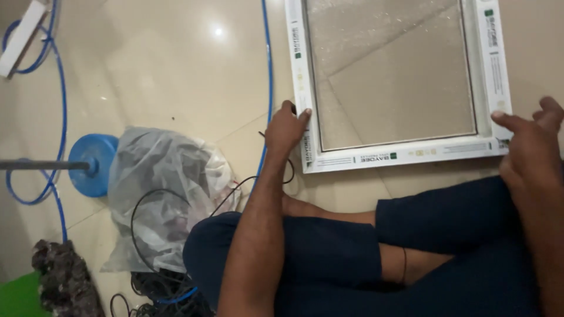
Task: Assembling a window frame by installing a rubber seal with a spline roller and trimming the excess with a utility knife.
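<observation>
A white-framed glass window panel (376, 158) lies flat on the tiled floor in front of my crossed legs. My left hand (286, 128) grips its near left corner, thumb on top of the frame. My right hand (530, 144) rests against the near right corner, fingers stretched over the frame edge. The frosted glass pane (393, 70) fills the frame's inside.
A blue hose (269, 70) runs down the floor left of the panel. A clear plastic bag (164, 188) with stuff inside, a thin black cable (138, 205), a blue round base on a pole (94, 164), a dark rag (61, 276) and a white power strip (20, 38) lie at left.
</observation>
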